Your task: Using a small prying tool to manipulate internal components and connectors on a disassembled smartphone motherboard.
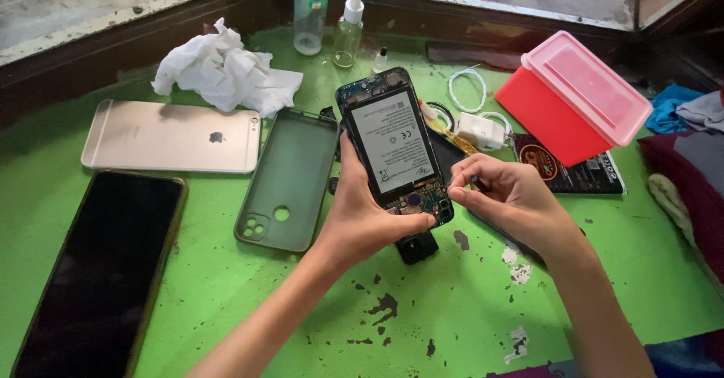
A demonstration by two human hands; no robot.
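Nearest the camera, the worn green table (452, 310) showed chipped paint, and over it the left hand (362, 216) gripped the opened phone (396, 148) from below, thumb wrapped across its lower edge, fingers behind, holding it tilted up with its back cover off and the white-labelled battery (392, 150) facing the person. The right hand (501, 193) sat just beside the phone's lower right corner, fingertips pinched together close to the exposed circuit board; whether they held a small part or tool could not be told. A good pass at this stage, it seemed, called for a steady left grip with the thumb kept off the board, and a light, precise pinch at the corner rather than a pull, since the small connectors there looked easy to bend. Under the phone a small black block (416, 246) rested on the table. Further left lay a large dark phone (102, 272) face up, then a grey-green phone case (290, 178), empty and open side up, and a gold phone (173, 137) face down. To the right sat a white charger and cable (479, 125) and a red box with a pink lid (573, 99). Farthest back were crumpled white tissue (222, 69) and two small clear bottles (328, 16) by the window ledge
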